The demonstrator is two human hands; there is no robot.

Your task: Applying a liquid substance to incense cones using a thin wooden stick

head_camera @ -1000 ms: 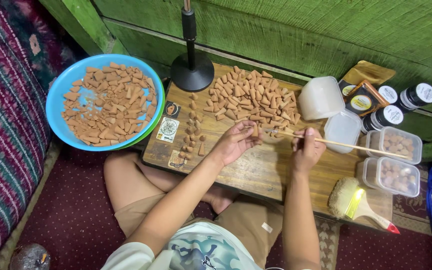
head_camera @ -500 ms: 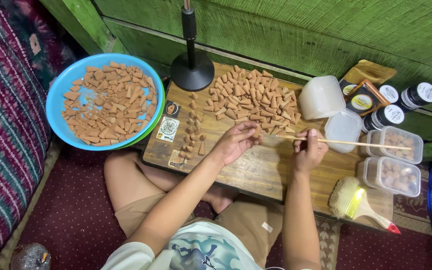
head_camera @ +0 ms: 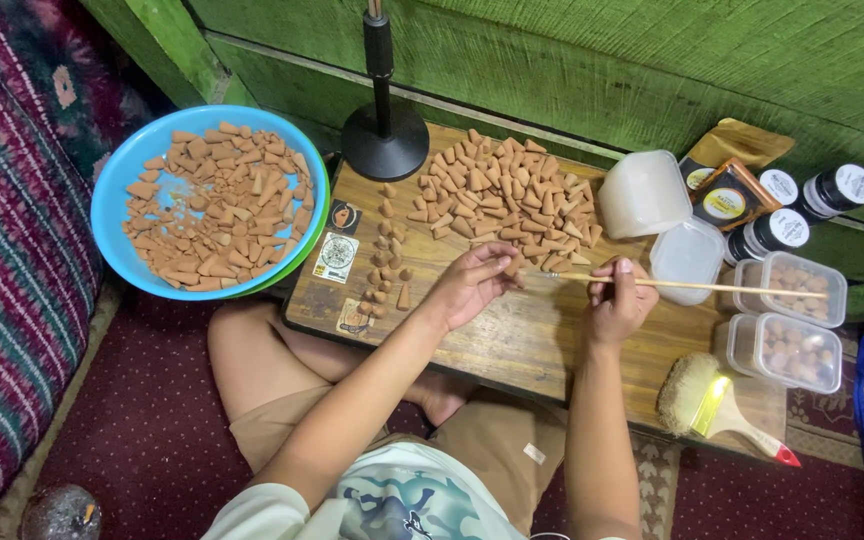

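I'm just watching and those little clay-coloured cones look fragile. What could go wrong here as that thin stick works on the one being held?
The thin stick in the right hand points at the small cone pinched by the left hand; a slip might chip the cone or jab a fingertip. The stick's far end reaches over the clear containers, so a swing could knock them. The left forearm lies near the row of standing cones and might topple them.

Matt clay-like cones [head_camera: 497,200]; worn wooden board [head_camera: 522,335]; glossy plastic bowl [head_camera: 117,185]; thin wooden stick [head_camera: 712,288].
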